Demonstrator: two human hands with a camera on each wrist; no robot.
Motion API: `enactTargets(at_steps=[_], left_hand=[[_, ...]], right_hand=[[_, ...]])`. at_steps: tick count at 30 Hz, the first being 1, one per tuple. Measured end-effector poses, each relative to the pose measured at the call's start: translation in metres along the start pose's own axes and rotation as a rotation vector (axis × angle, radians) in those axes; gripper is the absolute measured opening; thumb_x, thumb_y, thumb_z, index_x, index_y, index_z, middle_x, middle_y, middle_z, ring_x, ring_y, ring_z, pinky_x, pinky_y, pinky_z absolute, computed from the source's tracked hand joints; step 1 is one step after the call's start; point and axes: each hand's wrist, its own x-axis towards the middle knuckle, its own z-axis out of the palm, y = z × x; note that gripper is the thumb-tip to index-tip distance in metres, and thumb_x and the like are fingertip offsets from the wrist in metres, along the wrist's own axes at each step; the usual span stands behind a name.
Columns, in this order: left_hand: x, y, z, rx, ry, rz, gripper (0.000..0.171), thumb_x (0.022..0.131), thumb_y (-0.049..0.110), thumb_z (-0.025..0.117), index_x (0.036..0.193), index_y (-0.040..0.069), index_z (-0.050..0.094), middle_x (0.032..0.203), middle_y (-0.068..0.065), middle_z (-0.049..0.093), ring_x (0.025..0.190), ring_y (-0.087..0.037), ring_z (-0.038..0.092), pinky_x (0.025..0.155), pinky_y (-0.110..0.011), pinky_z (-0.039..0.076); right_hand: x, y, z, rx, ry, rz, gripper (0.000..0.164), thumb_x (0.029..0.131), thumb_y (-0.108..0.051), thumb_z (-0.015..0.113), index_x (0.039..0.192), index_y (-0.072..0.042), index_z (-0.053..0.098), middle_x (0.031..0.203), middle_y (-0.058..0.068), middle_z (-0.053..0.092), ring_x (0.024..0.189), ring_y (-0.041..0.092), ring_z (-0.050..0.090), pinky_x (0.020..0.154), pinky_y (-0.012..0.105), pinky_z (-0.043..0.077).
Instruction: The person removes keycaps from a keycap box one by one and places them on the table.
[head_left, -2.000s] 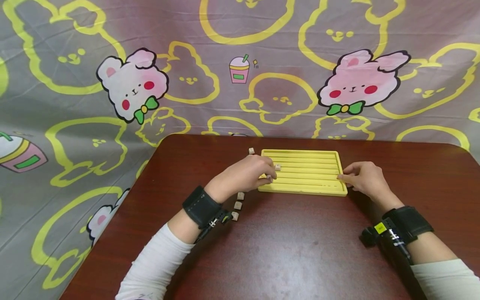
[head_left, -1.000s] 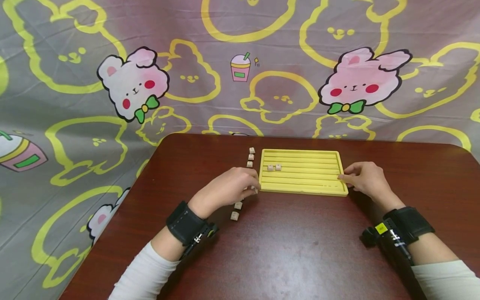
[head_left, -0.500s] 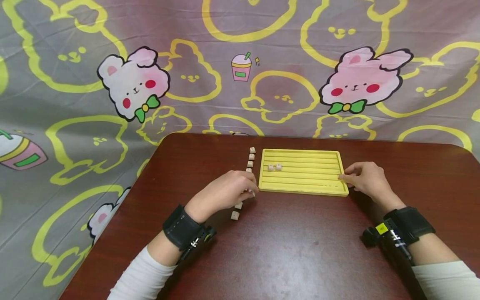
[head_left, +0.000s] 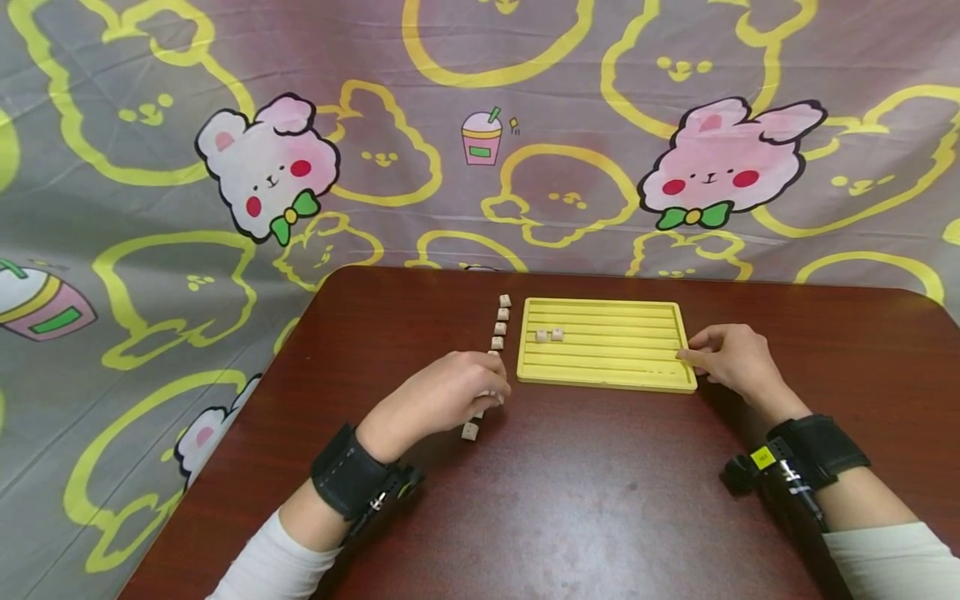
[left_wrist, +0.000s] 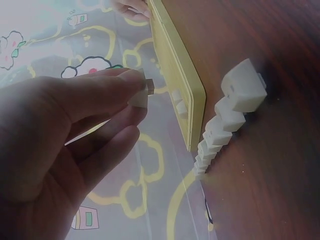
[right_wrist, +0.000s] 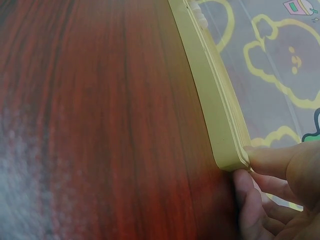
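Note:
My left hand (head_left: 450, 392) is above the near part of a row of small off-white keycaps (head_left: 500, 328). In the left wrist view its thumb and forefinger pinch one keycap (left_wrist: 139, 97), whose short stem sticks out. The row runs along the left of a yellow ridged tray (head_left: 607, 359); the hand hides part of it in the head view. Two keycaps (head_left: 549, 335) sit side by side on the tray, near its left edge. My right hand (head_left: 735, 358) grips the tray's right edge, thumb on top and fingers (right_wrist: 248, 200) below.
All of this lies on a dark reddish-brown table (head_left: 570, 483). A grey cloth (head_left: 420, 108) printed with cartoon rabbits hangs behind and to the left of it. Black straps with small cameras are on both wrists.
My left hand has set a second keycap beside the first on the tray, then moved back left to the row, where it now pinches another. The right hand has stayed on the tray edge.

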Motion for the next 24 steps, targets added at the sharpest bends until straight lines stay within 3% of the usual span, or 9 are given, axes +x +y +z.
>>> enactTargets(at_steps=[14, 24], left_hand=[[-0.010, 0.010, -0.007, -0.025, -0.019, -0.048, 0.017, 0.082, 0.001, 0.077, 0.094, 0.013, 0.078, 0.090, 0.005, 0.068, 0.082, -0.006, 0.066, 0.074, -0.021, 0.056], [-0.015, 0.014, -0.009, -0.037, -0.031, -0.029, 0.016, 0.080, 0.002, 0.079, 0.092, 0.013, 0.078, 0.086, 0.005, 0.067, 0.081, -0.006, 0.065, 0.071, -0.020, 0.055]], right_hand=[[0.000, -0.001, -0.001, 0.006, 0.003, -0.006, 0.037, 0.089, -0.027, 0.073, 0.108, 0.005, 0.068, 0.094, 0.020, 0.073, 0.068, 0.013, 0.068, 0.062, 0.031, 0.060], [0.001, 0.000, -0.003, -0.003, -0.012, -0.008, 0.036, 0.089, -0.026, 0.072, 0.109, 0.004, 0.068, 0.090, 0.018, 0.074, 0.067, 0.013, 0.067, 0.060, 0.028, 0.058]])
